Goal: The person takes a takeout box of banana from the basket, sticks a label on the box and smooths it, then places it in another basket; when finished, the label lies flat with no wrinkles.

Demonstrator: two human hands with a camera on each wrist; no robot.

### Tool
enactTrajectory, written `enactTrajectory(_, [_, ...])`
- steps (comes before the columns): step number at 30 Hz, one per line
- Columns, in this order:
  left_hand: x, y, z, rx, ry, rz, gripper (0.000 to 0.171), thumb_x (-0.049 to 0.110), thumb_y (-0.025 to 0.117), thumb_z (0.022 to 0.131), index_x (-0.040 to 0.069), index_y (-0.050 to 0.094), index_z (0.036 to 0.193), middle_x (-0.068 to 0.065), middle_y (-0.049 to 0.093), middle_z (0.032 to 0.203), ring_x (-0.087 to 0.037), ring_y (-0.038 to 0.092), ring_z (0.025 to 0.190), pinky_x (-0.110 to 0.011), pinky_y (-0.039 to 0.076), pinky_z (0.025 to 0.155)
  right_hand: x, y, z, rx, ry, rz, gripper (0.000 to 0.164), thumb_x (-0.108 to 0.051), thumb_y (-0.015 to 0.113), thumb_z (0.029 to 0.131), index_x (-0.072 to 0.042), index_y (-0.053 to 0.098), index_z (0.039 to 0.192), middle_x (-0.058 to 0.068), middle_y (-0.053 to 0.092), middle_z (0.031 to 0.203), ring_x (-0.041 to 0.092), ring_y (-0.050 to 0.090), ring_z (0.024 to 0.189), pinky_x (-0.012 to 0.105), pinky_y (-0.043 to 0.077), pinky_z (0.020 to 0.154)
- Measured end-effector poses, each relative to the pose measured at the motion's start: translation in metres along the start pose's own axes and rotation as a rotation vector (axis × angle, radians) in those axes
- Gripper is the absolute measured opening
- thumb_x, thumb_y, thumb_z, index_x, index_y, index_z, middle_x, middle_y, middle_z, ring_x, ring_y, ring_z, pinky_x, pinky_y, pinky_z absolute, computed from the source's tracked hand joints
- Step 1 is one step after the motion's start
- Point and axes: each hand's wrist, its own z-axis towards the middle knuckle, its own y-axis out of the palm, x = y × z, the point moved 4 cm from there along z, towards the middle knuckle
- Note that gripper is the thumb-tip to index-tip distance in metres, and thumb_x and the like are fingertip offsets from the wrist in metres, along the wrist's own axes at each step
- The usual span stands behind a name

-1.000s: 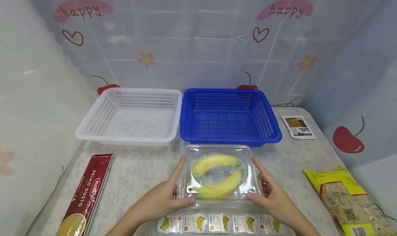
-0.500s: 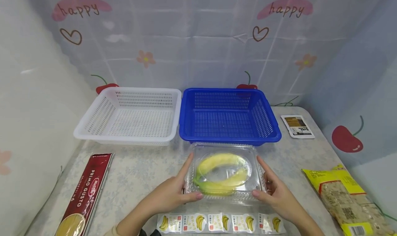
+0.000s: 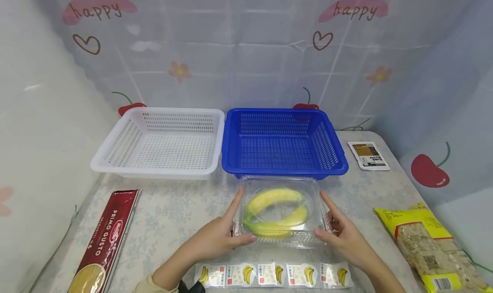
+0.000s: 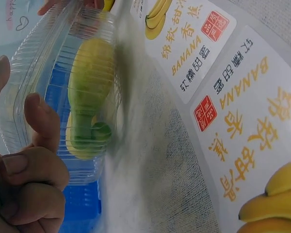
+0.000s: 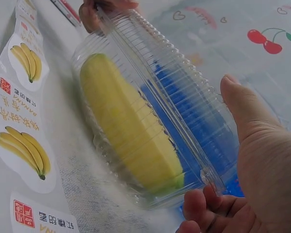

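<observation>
A clear plastic clamshell box (image 3: 283,241) with its lid down stands before me in the head view. Inside it lie two yellow-green bananas (image 3: 275,196), also visible through the ribbed walls in both wrist views. My left hand (image 3: 215,237) holds the box's left side, thumb on the near corner and index finger along the edge. On the other side my right hand (image 3: 344,237) grips the right edge the same way, its thumb near the front corner. In the right wrist view the right fingertips (image 5: 196,201) touch the rim. The fingers' far parts are partly hidden.
Behind the box stand a blue basket (image 3: 285,173) and a white basket (image 3: 154,171). A strip of banana stickers (image 3: 273,275) lies along the front. Spaghetti (image 3: 105,237) is at left; a yellow bag (image 3: 427,246) and a small packet (image 3: 368,156) are at right.
The box, held in both hands, has shifted a little right and away from me, nearer the blue basket. The bananas have slid slightly inside it.
</observation>
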Motion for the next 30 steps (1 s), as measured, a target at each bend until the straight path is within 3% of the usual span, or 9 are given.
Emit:
enactTrajectory(9, [-0.005, 0.001, 0.006, 0.009, 0.009, -0.004, 0.108, 0.056, 0.067, 0.088, 0.045, -0.020, 0.153, 0.002, 0.050, 0.058, -0.009, 0.043, 0.047, -0.030, 0.046, 0.046, 0.009, 0.000, 0.004, 0.006, -0.013, 0.010, 0.086, -0.001, 0.069, 0.090, -0.018, 0.021, 0.160, 0.003, 0.044, 0.084, 0.002, 0.039, 0.061, 0.024, 0.040, 0.048])
enactTrajectory(20, [-0.010, 0.003, 0.008, 0.020, 0.010, -0.039, 0.108, 0.058, 0.067, 0.087, 0.048, -0.018, 0.153, 0.005, 0.047, 0.058, -0.008, 0.040, 0.048, -0.029, 0.043, 0.045, 0.008, 0.002, 0.005, 0.017, -0.037, 0.026, 0.087, 0.001, 0.069, 0.089, -0.018, 0.021, 0.160, 0.005, 0.042, 0.087, 0.004, 0.037, 0.062, 0.025, 0.037, 0.046])
enactTrajectory(30, [-0.012, 0.003, 0.013, 0.020, 0.026, -0.083, 0.108, 0.055, 0.067, 0.088, 0.046, -0.018, 0.154, 0.004, 0.049, 0.060, -0.007, 0.041, 0.049, -0.028, 0.043, 0.045, 0.009, 0.001, 0.006, 0.034, -0.038, 0.038, 0.084, 0.002, 0.066, 0.091, -0.015, 0.021, 0.160, 0.003, 0.045, 0.087, 0.005, 0.041, 0.063, 0.024, 0.041, 0.048])
